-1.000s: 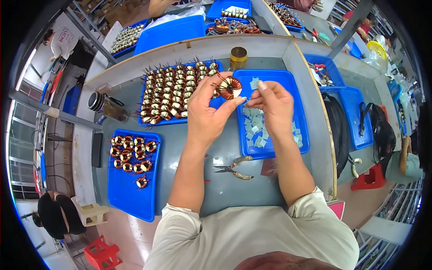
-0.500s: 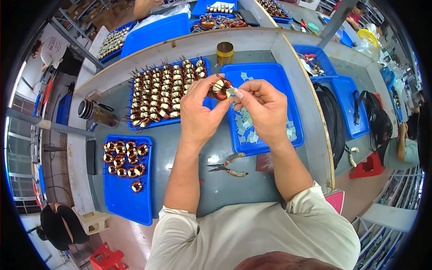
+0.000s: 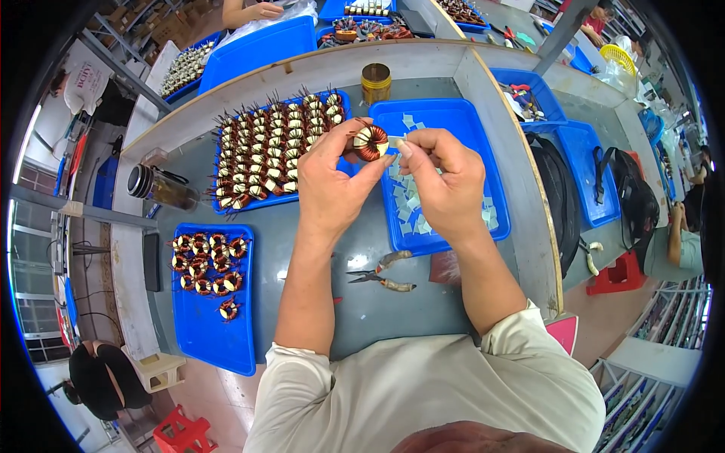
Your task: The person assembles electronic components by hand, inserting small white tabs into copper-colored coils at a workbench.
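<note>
Left-hand fingertips (image 3: 361, 128) pinched around the rim of a small toroidal coil (image 3: 371, 142), a ring core wound with copper-red wire and pale bands, held in the air above the gap between two blue trays. Right-hand thumb and forefinger (image 3: 408, 148) closed on a small pale square of tape or film (image 3: 395, 141), pressed up against the coil's right side. Left hand (image 3: 332, 181) curled and gripping; right hand (image 3: 447, 181) closed likewise, its other fingers folded. Coil probably light for its size yet stiff and hard; winding likely delicate, enamel easy to scratch, wire leads easy to bend, so best held by the outer rim as here, not by the leads. Ring turned with its open face roughly toward the camera, hole axis pointing up and toward the wearer; no real long axis, being round; lead direction too small to tell. Directly beneath the right hand, a blue tray (image 3: 468, 113) scattered with more pale squares (image 3: 411, 208). Behind the left hand, a second blue tray (image 3: 341, 97) packed with rows of coils, leads bristling upward. Farther back, a small brass-coloured tin (image 3: 376, 81). Near the forearms on the grey bench (image 3: 362, 302), a pair of small pliers (image 3: 381, 275). Far left, a third blue tray (image 3: 211, 332) with a cluster of wound coils (image 3: 205, 264), and a dark jar (image 3: 155, 185) lying on its side.
</note>
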`<state>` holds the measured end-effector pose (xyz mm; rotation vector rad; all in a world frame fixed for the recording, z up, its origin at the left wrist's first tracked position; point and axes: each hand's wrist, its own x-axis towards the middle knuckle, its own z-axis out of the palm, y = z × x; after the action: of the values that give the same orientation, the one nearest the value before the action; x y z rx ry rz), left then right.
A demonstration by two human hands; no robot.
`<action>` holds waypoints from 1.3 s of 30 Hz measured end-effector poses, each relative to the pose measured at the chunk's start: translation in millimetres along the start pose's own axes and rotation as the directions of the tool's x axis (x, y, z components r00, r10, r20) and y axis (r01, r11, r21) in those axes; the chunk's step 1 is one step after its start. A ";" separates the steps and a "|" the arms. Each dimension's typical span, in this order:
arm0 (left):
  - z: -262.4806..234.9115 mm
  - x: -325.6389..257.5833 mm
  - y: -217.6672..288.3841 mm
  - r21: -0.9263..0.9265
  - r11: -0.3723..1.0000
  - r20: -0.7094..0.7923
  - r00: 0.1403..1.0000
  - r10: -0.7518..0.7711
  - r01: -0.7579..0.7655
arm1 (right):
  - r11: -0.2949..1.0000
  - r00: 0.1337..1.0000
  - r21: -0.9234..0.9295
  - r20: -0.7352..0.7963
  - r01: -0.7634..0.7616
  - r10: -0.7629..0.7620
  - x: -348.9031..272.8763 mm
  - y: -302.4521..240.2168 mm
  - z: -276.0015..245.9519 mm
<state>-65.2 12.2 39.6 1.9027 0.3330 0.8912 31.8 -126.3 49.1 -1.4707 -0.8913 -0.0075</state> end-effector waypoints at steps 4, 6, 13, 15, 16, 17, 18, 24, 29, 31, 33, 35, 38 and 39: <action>0.8 0.4 0.1 -0.028 1.000 -0.015 1.000 0.010 -0.010 | 0.999 0.999 -0.030 0.015 0.037 -0.037 1.3 2.6 4.0; 1.2 0.5 0.8 -0.041 0.999 -0.018 1.000 0.003 -0.004 | 0.998 0.999 -0.035 0.005 0.054 -0.054 1.0 2.9 5.3; 0.8 0.5 -0.4 -0.026 1.000 0.001 1.000 0.001 -0.001 | 0.995 0.997 -0.067 0.006 0.077 -0.077 1.3 6.1 6.9; 0.7 0.0 0.2 -0.020 1.000 0.013 1.000 0.003 -0.003 | 0.993 0.996 -0.075 0.006 0.086 -0.086 0.9 6.8 7.5; 1.1 -0.3 0.2 -0.018 1.000 0.009 1.000 0.000 0.000 | 0.992 0.996 -0.086 0.004 0.090 -0.090 0.7 7.4 7.8; 1.5 -0.2 0.2 -0.017 1.000 0.005 1.000 -0.002 0.002 | 0.991 0.996 -0.097 0.001 0.093 -0.093 0.7 7.6 8.0; 1.7 0.1 0.3 -0.016 1.000 0.006 1.000 -0.001 0.001 | 0.991 0.996 -0.098 0.000 0.093 -0.093 0.9 7.5 8.2; 2.2 0.5 -0.5 -0.019 1.000 -0.011 1.000 -0.010 0.010 | 0.991 0.995 -0.094 0.004 0.097 -0.097 0.6 8.0 8.5; 2.5 0.8 0.9 -0.014 1.000 -0.008 1.000 -0.015 0.015 | 0.989 0.993 -0.088 -0.004 0.117 -0.118 0.5 9.4 9.9; 2.8 0.3 -1.1 -0.027 1.000 -0.003 1.000 -0.007 0.007 | 0.990 0.994 -0.089 -0.002 0.110 -0.110 0.3 8.3 10.1; 2.2 -0.4 -0.9 -0.040 0.999 -0.002 1.000 0.001 -0.001 | 0.991 0.995 -0.087 0.002 0.104 -0.104 -0.4 7.8 10.4; 3.0 -0.6 0.7 0.001 1.000 0.015 1.000 0.003 -0.003 | 0.985 0.993 -0.129 0.000 0.115 -0.116 -0.7 9.4 8.9; 3.9 -2.0 0.9 0.037 0.999 0.008 1.000 0.006 -0.006 | 0.964 0.984 -0.197 0.030 0.178 -0.176 0.9 6.8 6.7; 4.5 -2.6 2.1 0.037 0.999 0.008 1.000 0.005 -0.005 | 0.964 0.984 -0.197 0.030 0.177 -0.175 0.8 6.8 6.2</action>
<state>-64.1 6.7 39.1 1.9413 0.3420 0.8857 32.7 -119.5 42.9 -1.5725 -1.0532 -0.2254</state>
